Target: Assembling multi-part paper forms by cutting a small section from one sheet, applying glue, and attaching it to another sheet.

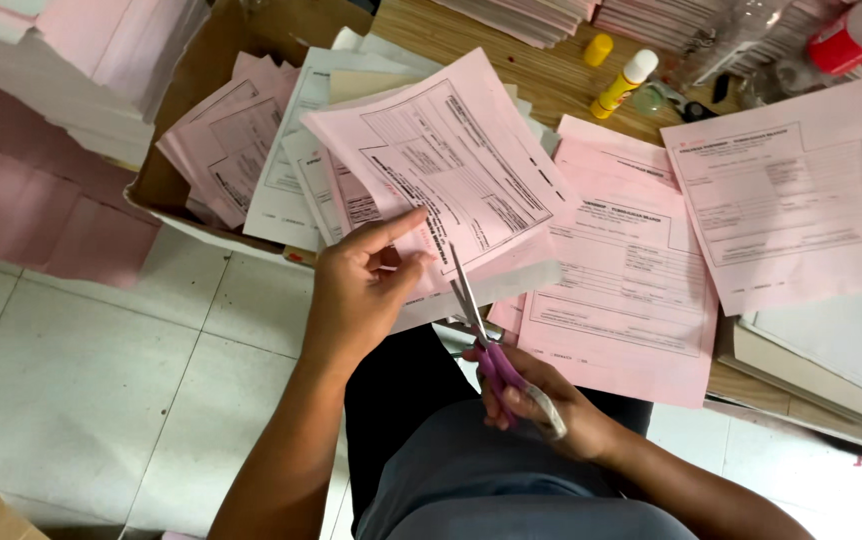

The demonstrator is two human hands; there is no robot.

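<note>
A pink sheet (451,170) of printed form paper is held up in front of the person, above the lap and near the edge of the wooden table (511,60). It is pinched at its lower edge by the left hand (356,295): the thumb and the forefinger are pressed together on the paper, and the other fingers are curled in behind it. The sheet is tilted, so its long axis runs from the lower left up to the upper right, away from the body.

The scissors (481,330), with purple handles, are gripped by the right hand (531,395), whose fingers are closed around the loops. The blades are pointed upward and slightly left, and they are met with the lower edge of the sheet just beside the left thumb. The blades are seen nearly closed. The right hand lies below the sheet, nearer to the body, while the left hand is at the paper itself.

More pink sheets (631,280) are spread on the table, and a cardboard box (251,40) with more papers stands at the left.
</note>
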